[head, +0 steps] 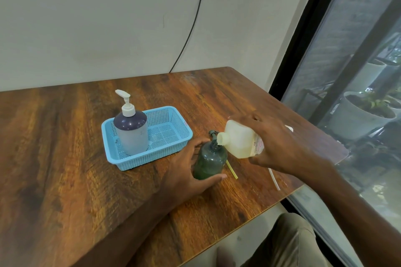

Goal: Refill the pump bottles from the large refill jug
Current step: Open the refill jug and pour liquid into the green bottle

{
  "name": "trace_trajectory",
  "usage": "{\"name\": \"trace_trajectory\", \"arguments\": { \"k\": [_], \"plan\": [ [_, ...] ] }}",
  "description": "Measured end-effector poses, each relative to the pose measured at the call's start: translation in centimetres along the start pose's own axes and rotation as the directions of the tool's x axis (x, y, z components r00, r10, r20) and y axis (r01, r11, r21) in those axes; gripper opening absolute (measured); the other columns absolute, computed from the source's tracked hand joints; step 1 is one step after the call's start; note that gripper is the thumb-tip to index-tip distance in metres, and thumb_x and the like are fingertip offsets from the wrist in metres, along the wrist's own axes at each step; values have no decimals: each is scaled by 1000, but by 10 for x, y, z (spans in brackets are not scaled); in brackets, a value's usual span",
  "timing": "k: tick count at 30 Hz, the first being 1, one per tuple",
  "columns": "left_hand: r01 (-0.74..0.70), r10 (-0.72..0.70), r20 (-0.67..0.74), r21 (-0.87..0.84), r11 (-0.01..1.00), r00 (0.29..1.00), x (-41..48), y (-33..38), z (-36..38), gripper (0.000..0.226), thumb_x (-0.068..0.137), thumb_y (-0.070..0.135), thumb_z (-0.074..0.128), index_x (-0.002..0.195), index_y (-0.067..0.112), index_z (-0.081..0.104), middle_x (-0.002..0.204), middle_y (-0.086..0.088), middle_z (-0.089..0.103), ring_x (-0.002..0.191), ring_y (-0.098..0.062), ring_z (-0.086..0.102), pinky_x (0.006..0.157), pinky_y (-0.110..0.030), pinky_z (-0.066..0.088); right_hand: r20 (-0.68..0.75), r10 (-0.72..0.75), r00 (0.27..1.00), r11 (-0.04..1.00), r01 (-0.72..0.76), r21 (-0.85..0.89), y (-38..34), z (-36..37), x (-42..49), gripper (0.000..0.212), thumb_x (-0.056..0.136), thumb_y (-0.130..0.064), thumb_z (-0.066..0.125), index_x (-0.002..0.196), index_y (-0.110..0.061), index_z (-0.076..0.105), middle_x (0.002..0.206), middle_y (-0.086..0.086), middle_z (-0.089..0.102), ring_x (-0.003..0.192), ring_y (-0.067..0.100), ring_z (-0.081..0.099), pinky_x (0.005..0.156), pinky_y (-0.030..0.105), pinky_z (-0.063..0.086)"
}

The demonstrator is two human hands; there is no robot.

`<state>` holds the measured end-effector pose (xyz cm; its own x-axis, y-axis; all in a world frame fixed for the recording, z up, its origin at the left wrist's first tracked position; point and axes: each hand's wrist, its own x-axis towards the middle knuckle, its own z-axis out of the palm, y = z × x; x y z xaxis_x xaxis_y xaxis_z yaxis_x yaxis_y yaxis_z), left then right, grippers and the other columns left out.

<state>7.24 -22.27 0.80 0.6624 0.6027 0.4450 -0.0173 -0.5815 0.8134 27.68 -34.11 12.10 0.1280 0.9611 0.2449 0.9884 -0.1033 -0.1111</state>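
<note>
Left hand point(184, 169): curled round green bottle point(209, 163), upright on worktop point(65, 158).
Right hand point(280, 145): grips tilted jug point(238, 141), spout at the bottle's mouth.

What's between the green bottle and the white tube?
A thin yellow stick, flat on the wooden table beside the dark green plastic bottle. Head view.

Jug point(238, 141) label txt illegible

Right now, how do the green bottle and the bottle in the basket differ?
The green bottle stands on the table, gripped by the left hand; the basket bottle stands untouched in the blue basket. The green bottle's neck is open under the jug tilted by the right hand; basket bottle has its white pump on. Both upright.
</note>
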Motion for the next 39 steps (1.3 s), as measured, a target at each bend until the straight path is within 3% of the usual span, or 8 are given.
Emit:
{"name": "trace_trajectory", "arguments": {
  "k": [8, 24, 33, 39],
  "plan": [
    [-5, 5, -9, -21, 1000, 1000, -1, 0, 1, 90, 66, 33, 100, 141, 28, 49, 134, 28, 56, 128, 10, 56, 97, -9, 50, 5, -3, 1000, 1000, 3, -5, 5, 3, 2, 101, 65, -36, 90, 150, -38, 37, 130, -6, 54, 120, 18, 48, 93, 41, 47],
    [-2, 2, -12, -36, 999, 1000, 0, 4, -1, 88, 66, 26, 100, 139, 23, 50, 130, 28, 56, 125, 16, 55, 95, -3, 47, -23, -44, 999, 999, 44, -13, 2, -1, 1, 95, 64, -32, 92, 147, -32, 45, 131, -2, 59, 120, 20, 51, 89, 32, 40],
    [-3, 3, -15, -26, 1000, 1000, -1, 3, -1, 89, 66, 28, 100, 140, 20, 51, 130, 26, 56, 125, 16, 54, 94, -3, 47, -10, -35, 999, 999, 35, -13, 2, 0, 2, 97, 65, -32, 91, 149, -34, 42, 130, -3, 57, 120, 19, 50, 89, 34, 42],
    [2, -3, -8, -15, 1000, 1000, 0, 0, -1, 91, 66, 31, 100, 142, 17, 52, 132, 25, 57, 127, 12, 55, 95, -4, 47, -16, -35, 999, 999, 35, -10, 2, 0, 2, 97, 63, -29, 91, 147, -35, 43, 124, -5, 57, 115, 20, 52, 88, 44, 49]
  ]
}}
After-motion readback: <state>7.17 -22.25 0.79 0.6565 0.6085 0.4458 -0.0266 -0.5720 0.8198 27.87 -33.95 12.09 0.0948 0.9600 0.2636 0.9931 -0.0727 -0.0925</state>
